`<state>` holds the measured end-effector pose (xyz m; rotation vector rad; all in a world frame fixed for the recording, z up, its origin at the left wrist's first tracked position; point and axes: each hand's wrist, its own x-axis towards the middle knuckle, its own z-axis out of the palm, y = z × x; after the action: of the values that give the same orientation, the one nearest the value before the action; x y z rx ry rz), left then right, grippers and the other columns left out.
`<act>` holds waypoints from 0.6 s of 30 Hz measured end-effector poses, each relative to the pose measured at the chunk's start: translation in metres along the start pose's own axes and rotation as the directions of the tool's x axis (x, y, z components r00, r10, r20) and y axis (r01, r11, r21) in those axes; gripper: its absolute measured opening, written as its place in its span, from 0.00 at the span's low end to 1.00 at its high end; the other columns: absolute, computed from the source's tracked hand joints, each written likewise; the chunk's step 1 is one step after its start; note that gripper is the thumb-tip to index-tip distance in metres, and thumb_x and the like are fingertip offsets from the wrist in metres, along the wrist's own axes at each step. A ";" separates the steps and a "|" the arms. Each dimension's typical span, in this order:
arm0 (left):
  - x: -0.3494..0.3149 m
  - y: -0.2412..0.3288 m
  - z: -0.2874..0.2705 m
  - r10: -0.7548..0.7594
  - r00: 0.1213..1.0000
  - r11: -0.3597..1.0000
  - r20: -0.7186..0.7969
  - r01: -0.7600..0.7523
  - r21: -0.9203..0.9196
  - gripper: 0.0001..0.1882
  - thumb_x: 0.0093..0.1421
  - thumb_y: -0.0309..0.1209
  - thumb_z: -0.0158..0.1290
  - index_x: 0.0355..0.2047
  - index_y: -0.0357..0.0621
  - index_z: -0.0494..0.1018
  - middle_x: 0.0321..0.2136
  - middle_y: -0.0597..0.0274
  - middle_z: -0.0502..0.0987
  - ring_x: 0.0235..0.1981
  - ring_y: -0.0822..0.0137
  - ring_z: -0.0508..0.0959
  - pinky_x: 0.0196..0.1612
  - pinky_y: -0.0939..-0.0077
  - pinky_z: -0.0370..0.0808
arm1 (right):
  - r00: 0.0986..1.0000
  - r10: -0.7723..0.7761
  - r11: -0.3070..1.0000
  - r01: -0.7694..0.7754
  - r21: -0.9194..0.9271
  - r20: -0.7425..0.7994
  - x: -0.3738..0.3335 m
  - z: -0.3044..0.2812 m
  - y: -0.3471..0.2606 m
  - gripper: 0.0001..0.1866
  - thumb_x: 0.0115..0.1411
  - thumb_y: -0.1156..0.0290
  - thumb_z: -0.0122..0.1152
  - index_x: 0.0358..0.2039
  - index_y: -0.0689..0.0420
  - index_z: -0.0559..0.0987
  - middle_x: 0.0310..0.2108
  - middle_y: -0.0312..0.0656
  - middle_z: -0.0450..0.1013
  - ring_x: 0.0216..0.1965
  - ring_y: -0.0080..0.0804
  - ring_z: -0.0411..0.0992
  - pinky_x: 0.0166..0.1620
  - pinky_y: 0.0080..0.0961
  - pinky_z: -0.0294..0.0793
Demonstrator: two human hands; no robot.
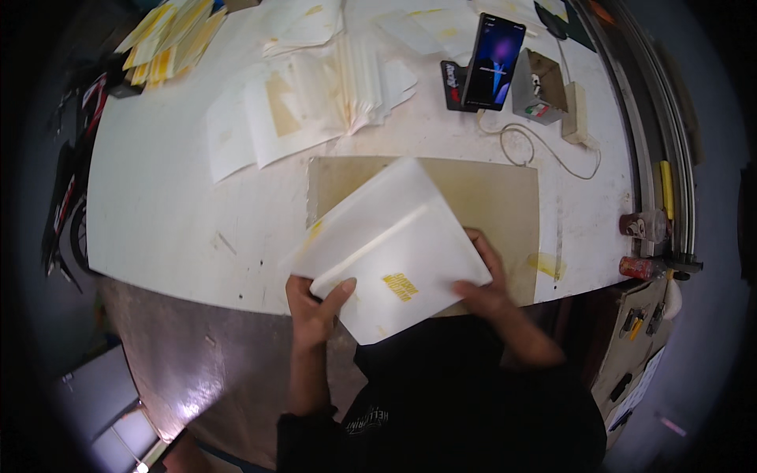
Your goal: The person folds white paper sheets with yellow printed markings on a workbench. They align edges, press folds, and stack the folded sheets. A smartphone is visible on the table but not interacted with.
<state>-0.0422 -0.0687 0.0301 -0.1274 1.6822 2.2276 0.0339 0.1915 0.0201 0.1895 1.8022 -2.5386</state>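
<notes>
A white, flat paper bag or envelope point(374, 272) with yellow print is held tilted above the near side of the table. My left hand point(318, 303) pinches its lower left edge, thumb on top and fingers underneath. On the opposite edge, my right hand point(485, 280) grips it with the thumb on the face and the other fingers behind. A raised fold or flap edge runs slantwise across the upper part of the sheet. Beneath it lies a beige rectangular mat point(489, 193), partly covered by the held piece.
Stacked white papers point(296, 102) fan out beyond the mat. Yellow-and-white pieces point(169, 39) pile up at the far left. A phone point(495, 61) leans upright beside a grey box point(540, 87) and a looped cable point(516, 146). Cups point(643, 226) stand at the right edge.
</notes>
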 end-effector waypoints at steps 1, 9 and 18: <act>0.002 0.007 -0.005 -0.038 0.998 0.999 0.054 0.036 0.026 0.28 0.53 0.18 0.64 0.54 0.28 0.69 0.45 0.50 0.79 0.47 0.65 0.79 0.52 0.70 0.74 | 0.991 0.085 0.974 -0.104 0.201 0.101 0.002 -0.012 -0.008 0.46 0.55 0.60 0.74 0.65 0.64 0.58 0.53 0.50 0.73 0.52 0.36 0.75 0.53 0.32 0.77; 0.013 0.035 -0.013 -0.167 0.840 0.948 0.516 -0.008 0.319 0.28 0.51 0.19 0.64 0.54 0.33 0.72 0.45 0.56 0.81 0.46 0.68 0.79 0.52 0.70 0.75 | 0.814 0.323 0.892 -0.432 0.133 0.483 0.028 -0.057 -0.057 0.36 0.63 0.62 0.64 0.65 0.65 0.60 0.45 0.49 0.78 0.41 0.33 0.80 0.45 0.32 0.82; 0.028 0.052 0.018 -0.442 0.562 0.856 0.699 0.031 0.516 0.31 0.51 0.19 0.64 0.58 0.35 0.71 0.46 0.58 0.81 0.47 0.70 0.78 0.52 0.72 0.75 | 0.557 0.565 0.823 -0.435 -0.366 0.609 0.014 -0.033 -0.066 0.26 0.56 0.71 0.72 0.52 0.66 0.73 0.38 0.41 0.80 0.39 0.22 0.78 0.43 0.21 0.76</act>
<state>-0.0827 -0.0582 0.0749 0.6449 1.4384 1.2640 0.0172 0.2450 0.0700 -0.2172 1.3678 -1.6808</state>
